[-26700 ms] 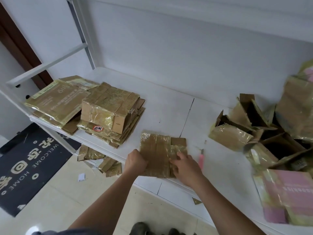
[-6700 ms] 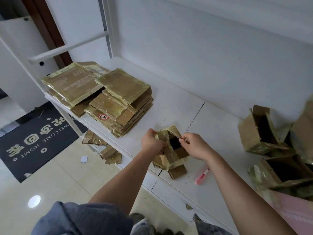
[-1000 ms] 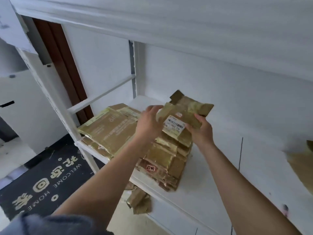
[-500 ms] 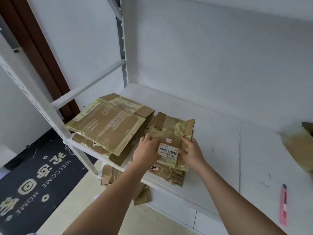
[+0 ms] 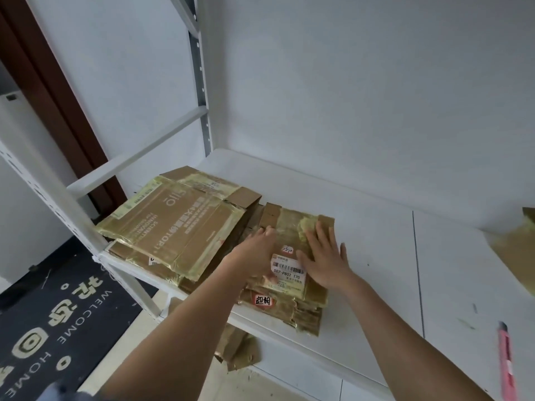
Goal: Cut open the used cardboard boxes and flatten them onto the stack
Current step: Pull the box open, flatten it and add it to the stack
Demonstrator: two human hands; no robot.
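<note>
A flattened, tape-covered cardboard box (image 5: 289,227) with a white barcode label lies on top of the smaller stack of flattened boxes (image 5: 292,311) on the white shelf (image 5: 376,256). My left hand (image 5: 256,253) rests on its left side with fingers fairly straight. My right hand (image 5: 324,256) presses flat on its right side, fingers spread. A larger stack of flattened boxes (image 5: 173,227) sits directly to the left. A pink utility knife (image 5: 506,363) lies on the shelf at the far right.
Part of an uncut box (image 5: 518,250) shows at the right edge. Cardboard scraps (image 5: 237,348) lie on the floor under the shelf. A dark welcome mat (image 5: 58,319) covers the floor at left. The shelf's upright post (image 5: 58,206) and crossbar frame the left side.
Over the last second both hands lowered the flattened box from the air onto the smaller stack. My fingers have gone from gripping its edges to pressing flat on top.
</note>
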